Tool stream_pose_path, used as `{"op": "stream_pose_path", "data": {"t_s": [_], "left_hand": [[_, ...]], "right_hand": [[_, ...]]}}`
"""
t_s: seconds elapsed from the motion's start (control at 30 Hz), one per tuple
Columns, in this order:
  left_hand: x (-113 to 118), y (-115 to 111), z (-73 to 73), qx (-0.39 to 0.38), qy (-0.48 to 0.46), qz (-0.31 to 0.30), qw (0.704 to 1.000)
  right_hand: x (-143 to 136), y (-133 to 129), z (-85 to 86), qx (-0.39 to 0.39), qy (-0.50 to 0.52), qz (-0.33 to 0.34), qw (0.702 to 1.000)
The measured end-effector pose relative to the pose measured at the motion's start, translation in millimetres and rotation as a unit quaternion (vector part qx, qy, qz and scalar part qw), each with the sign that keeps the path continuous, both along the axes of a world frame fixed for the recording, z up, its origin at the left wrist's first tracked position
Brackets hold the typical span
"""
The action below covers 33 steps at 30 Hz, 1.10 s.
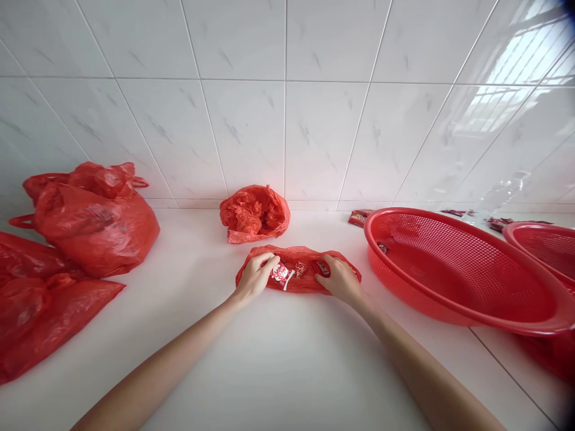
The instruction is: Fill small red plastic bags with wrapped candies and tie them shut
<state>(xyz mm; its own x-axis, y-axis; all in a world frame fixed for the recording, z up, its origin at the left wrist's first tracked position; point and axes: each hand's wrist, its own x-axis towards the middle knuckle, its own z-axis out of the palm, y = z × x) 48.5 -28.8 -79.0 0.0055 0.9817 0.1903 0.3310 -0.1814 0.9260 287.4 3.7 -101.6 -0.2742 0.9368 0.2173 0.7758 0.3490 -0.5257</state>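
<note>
A red plastic bag (305, 288) lies on the white counter in front of me, its mouth spread wide. Inside it are small snack packets, among them a red-and-white packet (280, 273) and a spotted red packet (300, 269). At the bag's left side, my left hand (256, 275) is closed, its fingers curled over the edge beside the red-and-white packet. My right hand (340, 278) grips the opposite side, thumb pointing inward next to a dark red packet (322, 269). The fingertips of both hands are partly hidden.
Behind the bag sits a crumpled red bag (255, 212) near the tiled wall. Full red bags (99, 221) stand at the left. To the right are a large red basket (449, 263), a second red basket (545, 242) and a loose packet (358, 218). A clear bottle (505, 188) lies behind them.
</note>
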Motion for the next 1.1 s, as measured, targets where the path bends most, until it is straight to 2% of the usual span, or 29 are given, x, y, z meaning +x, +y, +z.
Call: {"op": "stream_pose_path", "data": {"t_s": [0.23, 0.33, 0.43, 0.57, 0.67, 0.77, 0.97, 1.1], "left_hand": [[-0.3, -1.3, 0.9, -0.013, 0.003, -0.007, 1.0], [-0.2, -0.6, -0.6, -0.011, -0.002, -0.003, 1.0], [0.8, -0.9, -1.1, -0.006, -0.005, -0.001, 1.0], [5.0, -5.0, 1.1, 0.02, 0.006, -0.023, 1.0], [10.2, -9.9, 2.2, 0.026, -0.01, -0.084, 0.996], [14.9, -13.6, -1.1, 0.001, -0.035, -0.129, 0.991], [16.3, -13.9, -11.2, -0.043, -0.074, -0.102, 0.991], [17.0, -13.5, -8.3, -0.056, -0.107, -0.146, 0.982]], "right_hand": [[3.2, 1.6, 0.0, 0.026, 0.092, -0.061, 0.994], [0.4, 1.4, 2.2, 0.058, 0.152, -0.048, 0.986], [-4.4, -3.3, 8.9, 0.066, 0.253, -0.023, 0.965], [-11.6, -12.6, 16.5, 0.023, 0.316, 0.026, 0.948], [-17.8, -18.2, 17.3, -0.009, 0.336, 0.053, 0.94], [-23.3, -22.7, 17.6, -0.036, 0.346, 0.067, 0.935], [-26.7, -28.1, 21.3, -0.079, 0.375, 0.098, 0.918], [-28.4, -28.8, 19.3, -0.135, 0.428, 0.12, 0.885]]}}
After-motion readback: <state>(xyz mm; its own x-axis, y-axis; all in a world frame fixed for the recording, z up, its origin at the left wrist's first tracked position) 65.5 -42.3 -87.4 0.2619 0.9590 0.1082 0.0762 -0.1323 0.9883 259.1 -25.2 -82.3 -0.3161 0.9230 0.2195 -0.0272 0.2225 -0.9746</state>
